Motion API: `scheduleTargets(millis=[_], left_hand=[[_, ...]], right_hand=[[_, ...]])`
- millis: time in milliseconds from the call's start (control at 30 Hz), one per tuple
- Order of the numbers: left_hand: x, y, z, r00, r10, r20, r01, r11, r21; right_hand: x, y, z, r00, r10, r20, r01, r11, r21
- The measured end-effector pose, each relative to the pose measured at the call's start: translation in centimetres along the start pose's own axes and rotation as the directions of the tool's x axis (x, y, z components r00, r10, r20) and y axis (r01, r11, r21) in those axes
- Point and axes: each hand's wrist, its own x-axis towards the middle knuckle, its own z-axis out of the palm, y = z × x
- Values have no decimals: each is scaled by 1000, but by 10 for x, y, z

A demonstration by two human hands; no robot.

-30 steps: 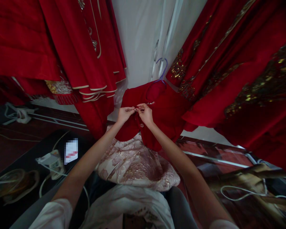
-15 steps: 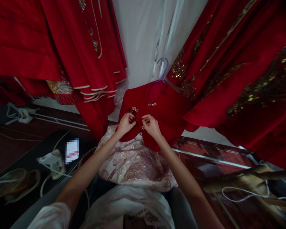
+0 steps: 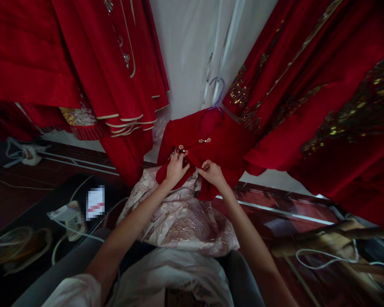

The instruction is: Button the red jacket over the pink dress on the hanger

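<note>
A short red top (image 3: 233,136) lies spread in front of me, with a purple hanger (image 3: 218,94) at its neck. One jewelled clasp (image 3: 205,140) sits below the neckline. Another jewelled clasp (image 3: 181,149) is just above the fingertips of my left hand (image 3: 176,169), which is closed on the front of the top. My right hand (image 3: 212,173) pinches the top's front edge between thumb and fingers. Between the two hands the front parts, and pale pink brocade cloth (image 3: 185,217) with gold pattern shows below, over my lap.
Red garments (image 3: 112,64) hang at the left, and sequinned red garments (image 3: 307,85) at the right. A dark surface on the left bears a power strip (image 3: 73,219), cables and a clear plastic container (image 3: 16,245). A white cable (image 3: 326,258) loops at the lower right.
My right hand has moved right and slightly down, drawing the front edge aside. My left hand has shifted slightly right and down. More brocade shows between them.
</note>
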Motion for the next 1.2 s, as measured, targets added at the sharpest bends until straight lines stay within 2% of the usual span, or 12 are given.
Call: scheduleTargets(millis=[133, 267, 333, 433, 533, 633, 733, 867, 967, 1033, 1133, 1200], left_hand=[[-2, 1, 3, 999, -37, -18, 36, 996, -77], [-4, -3, 5, 1000, -10, -22, 7, 992, -128], [-4, -7, 9, 1000, -7, -16, 4, 988, -156], [-1, -14, 15, 998, -55, 27, 61, 962, -266], [1, -17, 18, 992, -118, 43, 125, 927, -352], [0, -14, 15, 994, -102, 28, 105, 927, -361], [-2, -11, 10, 996, -83, 33, 89, 908, -408], [-1, -16, 11, 979, -200, 50, 192, 802, -565], [1, -22, 16, 970, -240, 43, 209, 729, -651], [1, -26, 19, 971, -228, 67, 207, 676, -707], [1, -29, 21, 965, -233, 122, 241, 596, -766], [1, -30, 22, 955, -257, 150, 273, 557, -784]], right_hand=[[1, -16, -19, 993, -53, 102, 29, 973, 229], [3, -50, -25, 963, -197, 182, 105, 902, 418], [5, -63, -19, 934, -294, 205, 193, 895, 402], [12, -68, 1, 896, -368, 248, 304, 916, 262], [19, -62, 24, 921, -297, 251, 278, 954, 108], [25, -51, 37, 955, -210, 211, 201, 978, 62], [29, -38, 39, 976, -159, 150, 156, 987, 33], [34, -25, 39, 992, -108, 69, 110, 994, -24], [35, -19, 42, 989, -146, 5, 146, 988, -50], [35, -15, 45, 989, -146, 26, 146, 989, 3], [36, -7, 48, 981, -86, 175, 51, 979, 197], [37, -2, 50, 970, -77, 230, -6, 941, 340]])
